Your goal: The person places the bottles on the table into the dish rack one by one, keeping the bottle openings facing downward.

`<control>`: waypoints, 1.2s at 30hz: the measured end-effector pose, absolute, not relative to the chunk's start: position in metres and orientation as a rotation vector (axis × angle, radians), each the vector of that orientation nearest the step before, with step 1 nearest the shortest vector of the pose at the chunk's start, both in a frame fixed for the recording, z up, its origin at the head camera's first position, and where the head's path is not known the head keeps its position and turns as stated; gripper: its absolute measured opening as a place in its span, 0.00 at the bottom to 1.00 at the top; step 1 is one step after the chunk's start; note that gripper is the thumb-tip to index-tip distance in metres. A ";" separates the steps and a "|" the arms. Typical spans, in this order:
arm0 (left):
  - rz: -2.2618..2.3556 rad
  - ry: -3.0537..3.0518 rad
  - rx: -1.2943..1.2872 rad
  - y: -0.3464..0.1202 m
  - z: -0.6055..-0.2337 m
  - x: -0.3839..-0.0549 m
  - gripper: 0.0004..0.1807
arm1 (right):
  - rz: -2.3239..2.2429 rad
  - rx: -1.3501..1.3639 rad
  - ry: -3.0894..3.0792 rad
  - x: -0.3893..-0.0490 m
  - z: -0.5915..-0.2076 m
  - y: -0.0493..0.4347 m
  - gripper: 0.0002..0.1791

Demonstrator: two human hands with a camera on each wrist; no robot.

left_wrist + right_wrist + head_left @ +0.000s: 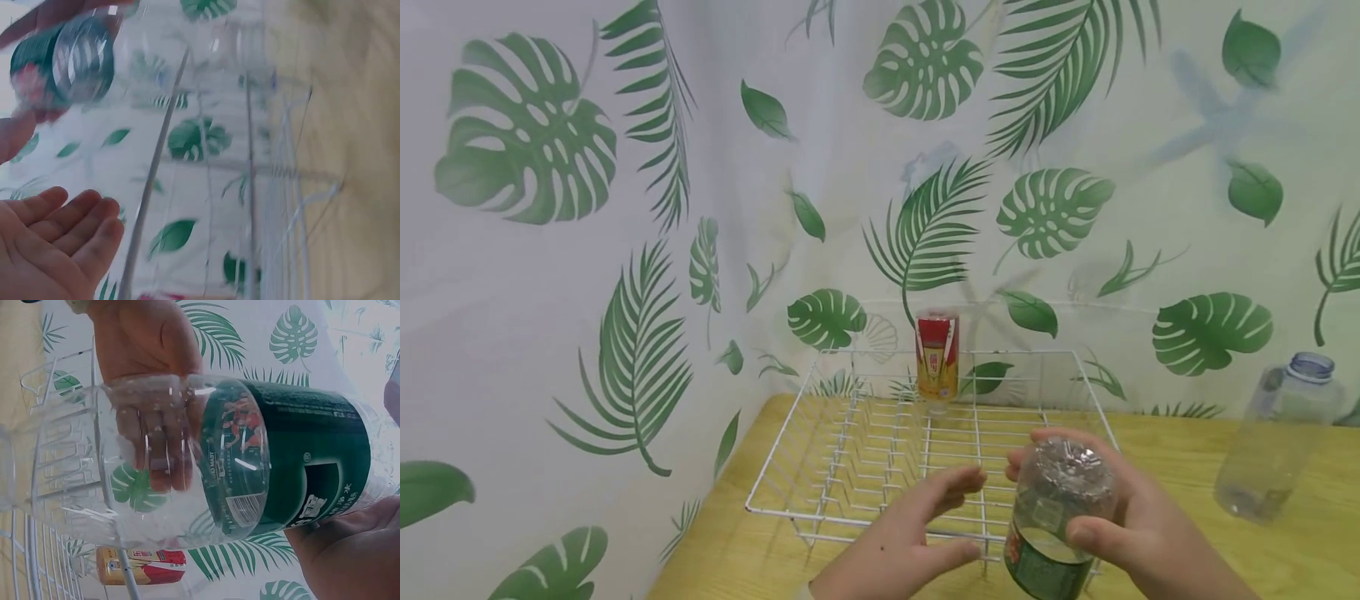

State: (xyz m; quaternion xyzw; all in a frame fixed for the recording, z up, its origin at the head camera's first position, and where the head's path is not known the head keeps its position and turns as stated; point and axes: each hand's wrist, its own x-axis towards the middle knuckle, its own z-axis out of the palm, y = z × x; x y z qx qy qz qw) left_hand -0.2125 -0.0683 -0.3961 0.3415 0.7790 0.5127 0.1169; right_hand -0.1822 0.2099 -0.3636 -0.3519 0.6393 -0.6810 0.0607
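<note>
Bottle [1048, 500] of clear, glossy plastic, gripped by the right hand [1138, 521], is held up over the near right part of a wire rack [805, 515]. It is turned base up and tilted; the base is crinkled and shiny, the body round and smooth, and the other end tapers toward a narrow neck. A dark green label [312, 462] wraps the half nearer the base, with white lettering, a red picture and a barcode. Small bright specks dot the see-through wall; whether they are droplets cannot be told.

The right thumb presses one side of the bottle while the fingers curl round the other. The left hand [910, 533] is free of any grip, fingers extended and slightly bent, thumb spread apart, just beside the bottle with a small gap in the head view.

The rack is thin white wire, an open tray shape with a grid floor and rows of zigzag bends along its left part. It holds one red-and-yellow container [937, 358] near its back edge, upright in outline and see-through at its lower end. To the right, on the table [1172, 467], stands a second bottle [1273, 450], transparent with a ridged, blue-tinted mouth; the tabletop shows through its wall. The table has a yellowish wood grain. Behind it rises a white backdrop [835, 133] printed with green leaves and fainter shell and starfish shapes.
</note>
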 end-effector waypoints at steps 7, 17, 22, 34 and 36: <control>1.298 2.756 0.849 -0.117 -0.390 -0.238 0.37 | -2.128 -1.033 1.858 -0.184 -0.360 0.216 0.29; 1.334 2.985 0.383 -0.203 -0.393 -0.272 0.39 | -2.135 -0.977 1.864 -0.186 -0.357 0.224 0.28; 1.277 3.005 0.202 -0.229 -0.402 -0.280 0.39 | -2.123 -0.966 1.906 -0.187 -0.356 0.226 0.29; 1.635 2.656 0.298 -0.242 -0.426 -0.289 0.33 | -2.152 -1.040 1.818 -0.186 -0.355 0.228 0.30; 1.681 2.608 0.303 -0.242 -0.428 -0.289 0.32 | -2.158 -1.040 1.809 -0.185 -0.354 0.228 0.30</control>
